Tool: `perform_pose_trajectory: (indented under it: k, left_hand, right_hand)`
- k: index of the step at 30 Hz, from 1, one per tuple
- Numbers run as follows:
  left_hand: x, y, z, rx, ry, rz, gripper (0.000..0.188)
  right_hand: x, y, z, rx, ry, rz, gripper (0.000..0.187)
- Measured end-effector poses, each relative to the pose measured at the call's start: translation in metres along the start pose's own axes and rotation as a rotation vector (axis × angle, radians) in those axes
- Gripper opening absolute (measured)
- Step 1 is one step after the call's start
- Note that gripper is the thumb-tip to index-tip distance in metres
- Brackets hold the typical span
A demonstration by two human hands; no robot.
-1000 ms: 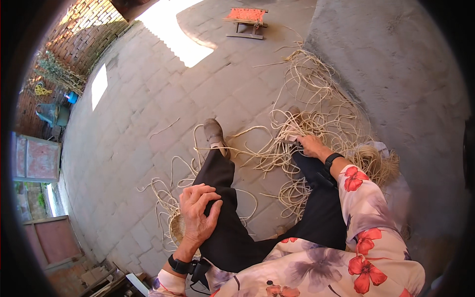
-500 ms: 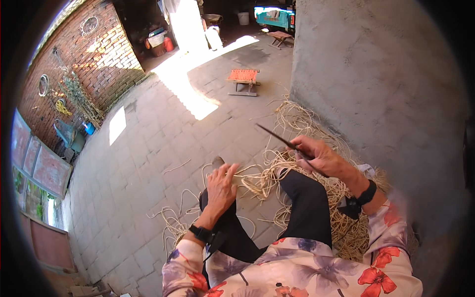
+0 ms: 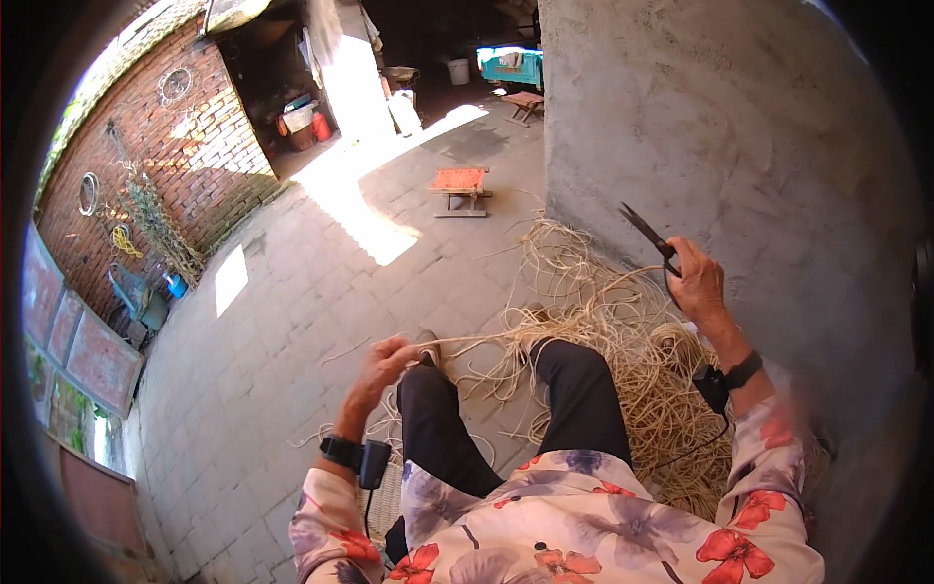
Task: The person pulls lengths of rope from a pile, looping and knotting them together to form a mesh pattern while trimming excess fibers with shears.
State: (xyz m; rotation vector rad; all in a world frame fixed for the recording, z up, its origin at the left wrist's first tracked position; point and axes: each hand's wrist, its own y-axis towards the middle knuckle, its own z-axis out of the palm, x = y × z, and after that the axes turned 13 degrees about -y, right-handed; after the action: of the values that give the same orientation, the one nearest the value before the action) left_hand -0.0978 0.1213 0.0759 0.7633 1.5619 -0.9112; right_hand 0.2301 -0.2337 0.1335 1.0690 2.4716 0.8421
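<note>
My left hand [image 3: 387, 364] is closed in front of my left knee on the end of a pale straw-coloured cord [image 3: 469, 341]. That cord stretches right, across the gap between my legs, into a loose tangle by my right knee. Raised over the heap on the right, my right hand [image 3: 699, 282] grips dark metal scissors [image 3: 646, 230] by the handles, blades pointing up and left. A strand passes close to the right hand; whether it is held too, I cannot tell. The big cord heap [image 3: 671, 419] spreads beside my right leg.
A grey plastered wall [image 3: 720, 127] rises on the right behind the heap. Ahead on the paving stands a low red-topped stool [image 3: 459, 183], with another small stool [image 3: 523, 103] farther back. A brick wall [image 3: 126, 185] runs along the left. Loose cords lie near my left leg.
My right hand has lifted the scissors up and right, away from my knee. My left hand has moved left and slightly down, drawing the cord out straighter from the tangle.
</note>
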Motion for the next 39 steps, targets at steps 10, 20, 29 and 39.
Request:
perform_pose_trajectory:
  k: [10,20,29,39]
  left_hand:
    - [0.148,-0.126,-0.292,-1.127,0.822,0.105,0.033]
    - [0.158,-0.101,-0.241,-0.662,0.754,-0.052,0.049]
    - [0.044,-0.030,0.072,0.325,0.660,0.240,0.041]
    - [0.019,-0.052,-0.116,-0.068,-0.169,-0.044,0.026]
  right_hand:
    - [-0.125,-0.046,0.039,0.067,-0.319,0.376,0.045]
    - [-0.183,-0.051,0.019,-0.111,-0.407,0.511,0.045]
    - [-0.196,-0.040,-0.018,-0.199,-0.308,0.328,0.048]
    - [-0.266,-0.069,-0.046,-0.176,-0.064,0.968,0.033]
